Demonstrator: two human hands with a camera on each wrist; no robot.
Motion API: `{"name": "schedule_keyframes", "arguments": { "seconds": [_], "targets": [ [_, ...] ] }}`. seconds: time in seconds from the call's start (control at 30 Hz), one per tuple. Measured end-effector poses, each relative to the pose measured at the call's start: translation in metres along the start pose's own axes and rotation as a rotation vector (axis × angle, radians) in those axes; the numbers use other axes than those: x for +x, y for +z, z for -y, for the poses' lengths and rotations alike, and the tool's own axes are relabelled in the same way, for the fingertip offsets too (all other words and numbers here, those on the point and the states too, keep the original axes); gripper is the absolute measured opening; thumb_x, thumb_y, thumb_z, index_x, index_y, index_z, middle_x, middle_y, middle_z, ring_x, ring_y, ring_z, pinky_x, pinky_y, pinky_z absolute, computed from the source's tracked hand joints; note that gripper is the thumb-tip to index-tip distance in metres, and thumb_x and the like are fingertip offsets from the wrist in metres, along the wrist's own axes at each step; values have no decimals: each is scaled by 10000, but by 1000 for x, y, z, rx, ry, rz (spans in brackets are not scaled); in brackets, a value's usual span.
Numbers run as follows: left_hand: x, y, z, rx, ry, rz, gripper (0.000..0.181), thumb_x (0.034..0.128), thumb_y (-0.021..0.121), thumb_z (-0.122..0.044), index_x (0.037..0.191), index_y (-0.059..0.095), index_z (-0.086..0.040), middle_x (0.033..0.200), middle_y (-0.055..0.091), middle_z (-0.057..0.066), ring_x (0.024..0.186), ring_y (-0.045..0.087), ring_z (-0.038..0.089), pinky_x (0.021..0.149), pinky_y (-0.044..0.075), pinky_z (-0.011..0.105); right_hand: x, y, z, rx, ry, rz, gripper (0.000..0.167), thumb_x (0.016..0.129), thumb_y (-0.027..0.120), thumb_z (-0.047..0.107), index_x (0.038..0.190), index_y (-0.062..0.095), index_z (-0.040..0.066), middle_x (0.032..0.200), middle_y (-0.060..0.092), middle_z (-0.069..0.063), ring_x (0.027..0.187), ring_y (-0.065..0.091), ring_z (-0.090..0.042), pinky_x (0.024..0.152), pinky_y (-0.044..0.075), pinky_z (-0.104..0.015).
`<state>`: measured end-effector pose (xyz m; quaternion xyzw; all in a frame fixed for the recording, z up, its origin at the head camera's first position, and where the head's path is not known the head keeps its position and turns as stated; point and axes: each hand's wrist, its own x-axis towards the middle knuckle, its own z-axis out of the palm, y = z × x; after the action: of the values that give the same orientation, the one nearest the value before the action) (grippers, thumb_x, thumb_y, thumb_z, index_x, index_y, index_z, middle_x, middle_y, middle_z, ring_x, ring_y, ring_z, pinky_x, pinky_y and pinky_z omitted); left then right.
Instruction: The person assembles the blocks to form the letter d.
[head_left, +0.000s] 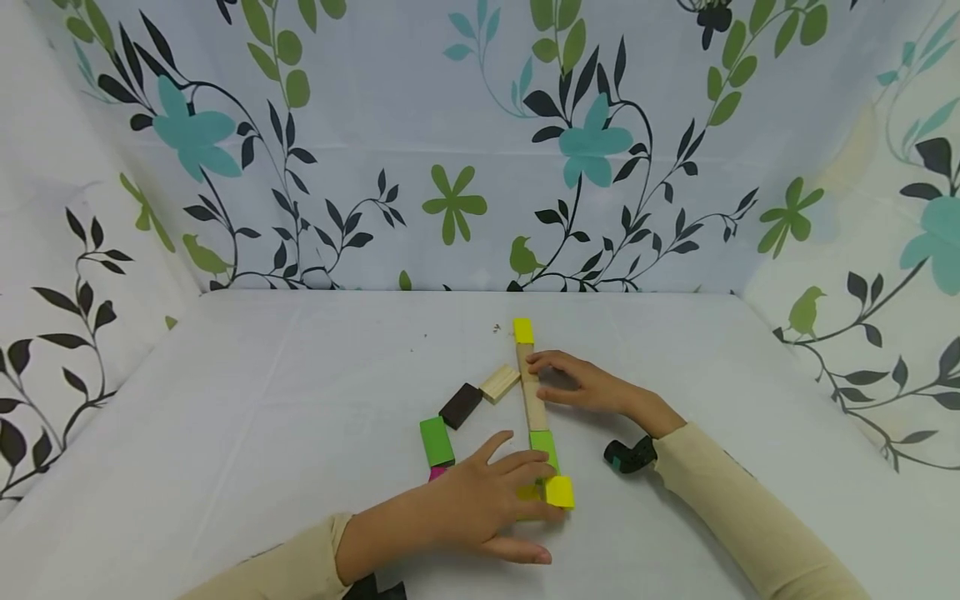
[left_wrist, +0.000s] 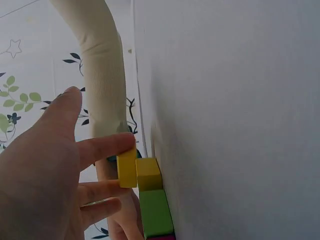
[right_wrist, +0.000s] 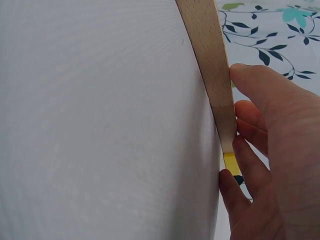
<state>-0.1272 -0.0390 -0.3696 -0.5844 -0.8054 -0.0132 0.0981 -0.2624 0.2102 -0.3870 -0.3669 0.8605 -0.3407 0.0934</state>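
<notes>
My left hand (head_left: 465, 504) is spread over the near end of a line of blocks. Its fingers, nearly straight, touch a yellow block (head_left: 558, 492); in the left wrist view a fingertip lies on one end of that block (left_wrist: 127, 170) and another finger at the opposite end. Another yellow block (left_wrist: 149, 174) and a green block (left_wrist: 156, 214) lie beside it. My right hand (head_left: 588, 387) rests its fingertips and thumb along the right side of plain wooden blocks (head_left: 534, 407). A yellow block (head_left: 522, 331) caps the far end; a green one (head_left: 543, 450) sits nearer.
Left of the line, a pale wooden block (head_left: 500, 383), a dark brown block (head_left: 461, 406), a green block (head_left: 437, 442) and a partly hidden pink block (head_left: 437, 473) form a curve. A black device (head_left: 628, 456) is at the right wrist. Patterned cloth (head_left: 465, 150) hangs behind the white table (head_left: 300, 400).
</notes>
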Motion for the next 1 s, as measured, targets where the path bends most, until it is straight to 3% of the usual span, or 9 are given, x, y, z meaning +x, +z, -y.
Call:
{"name": "schedule_keyframes", "arguments": {
  "seconds": [0.17, 0.57, 0.77, 1.0],
  "targets": [
    [1, 2, -7, 40, 10, 57, 473, 972, 400, -619, 1309, 615, -366, 1401, 510, -13, 1404, 353, 195, 1131, 270, 547, 0, 0, -1, 4, 24, 4, 383, 947, 650, 246, 1290, 543, 113, 1484, 432, -84, 1433, 301, -309, 1160, 237, -519],
    [0, 4, -8, 48, 10, 30, 495, 965, 427, -612, 1347, 569, -330, 1432, 495, -68, 1409, 352, 203, 1120, 289, 554, -1, -1, 1, -8, 27, 3, 392, 953, 642, 267, 1298, 542, 111, 1484, 433, -90, 1431, 305, -317, 1155, 239, -533],
    [1, 4, -8, 49, -14, 53, 506, 974, 398, -615, 1355, 574, -332, 1437, 486, -50, 1378, 398, 210, 1100, 327, 543, -2, -1, 2, -5, 26, 2, 401, 956, 637, 269, 1306, 538, 101, 1488, 427, -97, 1432, 300, -327, 1151, 238, -541],
    [-8, 1, -2, 57, -45, 50, 556, 969, 368, -642, 1418, 495, -339, 1488, 422, -45, 1444, 291, 228, 1141, 292, 480, -1, 0, 0, 0, -4, -9, 402, 951, 646, 231, 1306, 538, 78, 1480, 436, -115, 1418, 320, -343, 1142, 250, -552]
  ]
}}
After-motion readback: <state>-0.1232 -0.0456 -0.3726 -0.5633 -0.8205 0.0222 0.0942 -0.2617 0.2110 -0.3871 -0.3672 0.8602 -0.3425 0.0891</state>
